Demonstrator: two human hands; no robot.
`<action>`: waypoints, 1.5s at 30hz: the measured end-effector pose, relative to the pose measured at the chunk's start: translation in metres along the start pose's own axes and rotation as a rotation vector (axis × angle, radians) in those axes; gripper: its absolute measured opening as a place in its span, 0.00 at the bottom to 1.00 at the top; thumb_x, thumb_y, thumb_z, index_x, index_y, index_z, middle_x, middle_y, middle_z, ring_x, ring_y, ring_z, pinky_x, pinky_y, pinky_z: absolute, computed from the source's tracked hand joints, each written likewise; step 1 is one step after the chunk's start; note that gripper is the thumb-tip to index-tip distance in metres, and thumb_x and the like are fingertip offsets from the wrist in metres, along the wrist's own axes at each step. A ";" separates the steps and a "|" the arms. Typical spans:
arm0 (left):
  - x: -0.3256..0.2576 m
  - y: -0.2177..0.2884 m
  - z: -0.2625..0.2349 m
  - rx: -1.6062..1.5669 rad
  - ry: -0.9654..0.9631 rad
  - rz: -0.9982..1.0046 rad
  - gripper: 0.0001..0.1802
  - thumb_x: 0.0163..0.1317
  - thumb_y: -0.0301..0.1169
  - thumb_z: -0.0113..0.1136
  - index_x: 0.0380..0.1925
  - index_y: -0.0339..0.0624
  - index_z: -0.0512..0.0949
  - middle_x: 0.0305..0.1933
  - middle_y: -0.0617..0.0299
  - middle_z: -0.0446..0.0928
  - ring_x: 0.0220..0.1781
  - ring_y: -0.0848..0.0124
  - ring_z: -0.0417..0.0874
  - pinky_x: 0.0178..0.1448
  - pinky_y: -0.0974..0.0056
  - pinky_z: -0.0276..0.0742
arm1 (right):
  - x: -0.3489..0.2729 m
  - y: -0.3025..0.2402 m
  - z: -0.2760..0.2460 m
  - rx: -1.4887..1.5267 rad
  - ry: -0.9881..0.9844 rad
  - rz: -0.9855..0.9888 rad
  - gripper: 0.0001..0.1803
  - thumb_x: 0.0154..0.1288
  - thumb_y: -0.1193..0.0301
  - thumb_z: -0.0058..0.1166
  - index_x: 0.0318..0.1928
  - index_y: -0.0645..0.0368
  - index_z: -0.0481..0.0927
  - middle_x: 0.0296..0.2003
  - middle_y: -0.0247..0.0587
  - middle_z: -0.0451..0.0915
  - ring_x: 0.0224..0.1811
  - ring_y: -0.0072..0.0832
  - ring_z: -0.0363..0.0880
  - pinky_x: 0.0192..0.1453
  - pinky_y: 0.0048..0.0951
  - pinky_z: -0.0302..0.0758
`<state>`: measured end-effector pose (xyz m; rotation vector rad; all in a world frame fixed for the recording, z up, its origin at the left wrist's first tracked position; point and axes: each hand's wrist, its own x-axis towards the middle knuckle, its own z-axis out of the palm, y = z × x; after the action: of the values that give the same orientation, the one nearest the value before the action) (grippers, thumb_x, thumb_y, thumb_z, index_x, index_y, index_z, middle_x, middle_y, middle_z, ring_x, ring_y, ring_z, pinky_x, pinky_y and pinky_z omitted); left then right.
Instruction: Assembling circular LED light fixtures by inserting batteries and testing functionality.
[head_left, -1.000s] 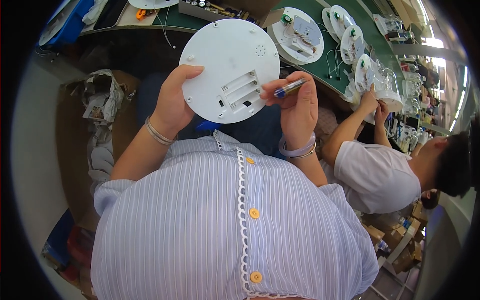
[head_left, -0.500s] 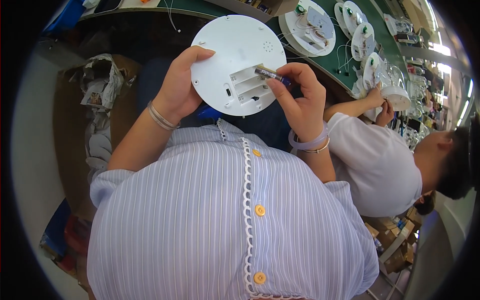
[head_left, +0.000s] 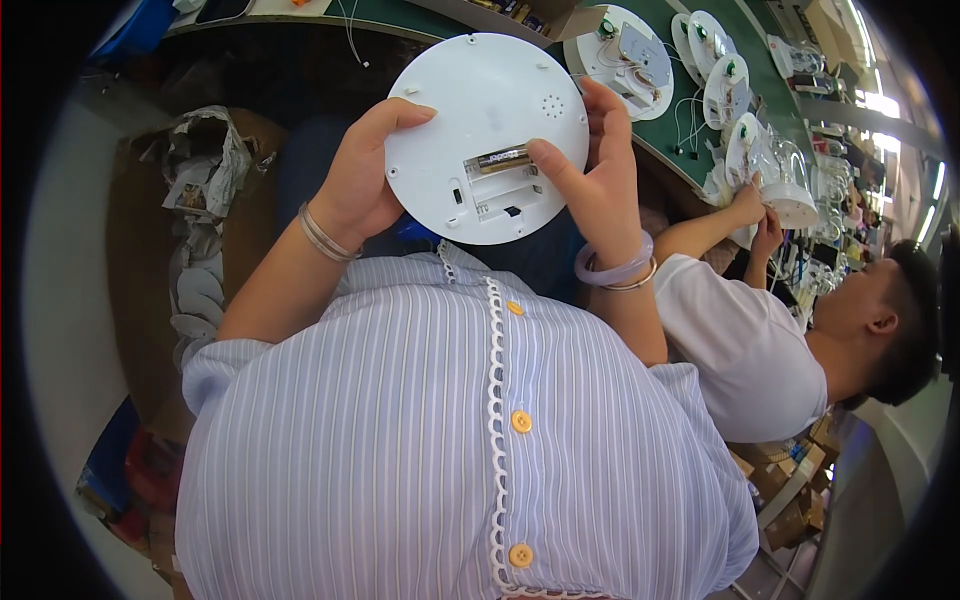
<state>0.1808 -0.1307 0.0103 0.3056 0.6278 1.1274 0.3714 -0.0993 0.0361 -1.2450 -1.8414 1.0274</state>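
The battery (head_left: 500, 159) lay in the upper slot of the white disc (head_left: 480, 100), its end under the thumb of the right hand (head_left: 603, 190), whose half-curled fingers held the rim, likely for counter-pressure. The left hand (head_left: 362, 168) gripped the opposite edge, fingers closed, probably steadying it off the green surface (head_left: 657, 128).

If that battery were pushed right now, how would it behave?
The cylindrical battery could roll on a flat surface, being round-sided. Its shiny casing suggests it may be stiff and slightly slippery. Here, the compartment in the white disc would probably check rolling.
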 end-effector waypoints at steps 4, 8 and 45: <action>0.003 -0.001 -0.002 -0.043 -0.033 0.003 0.23 0.50 0.34 0.44 0.45 0.31 0.62 0.41 0.50 0.69 0.44 0.64 0.73 0.47 0.64 0.70 | 0.004 -0.004 0.002 0.417 -0.101 0.213 0.37 0.43 0.71 0.60 0.53 0.64 0.54 0.46 0.44 0.63 0.48 0.27 0.63 0.52 0.25 0.61; 0.000 -0.003 -0.008 -0.048 0.042 0.016 0.22 0.50 0.33 0.45 0.45 0.31 0.63 0.41 0.52 0.69 0.43 0.65 0.73 0.47 0.65 0.69 | 0.008 0.001 0.010 0.376 -0.175 0.280 0.37 0.40 0.75 0.61 0.52 0.65 0.56 0.44 0.43 0.67 0.47 0.27 0.66 0.52 0.25 0.62; -0.002 0.018 -0.026 -0.186 0.043 0.047 0.25 0.54 0.36 0.42 0.49 0.32 0.58 0.48 0.50 0.66 0.50 0.62 0.69 0.53 0.61 0.64 | 0.065 -0.010 0.000 -0.133 -0.007 -0.096 0.09 0.50 0.77 0.50 0.34 0.64 0.73 0.30 0.36 0.74 0.30 0.19 0.71 0.35 0.17 0.67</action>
<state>0.1507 -0.1270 -0.0001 0.1372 0.5514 1.2314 0.3474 -0.0406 0.0519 -1.2174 -1.9818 0.8707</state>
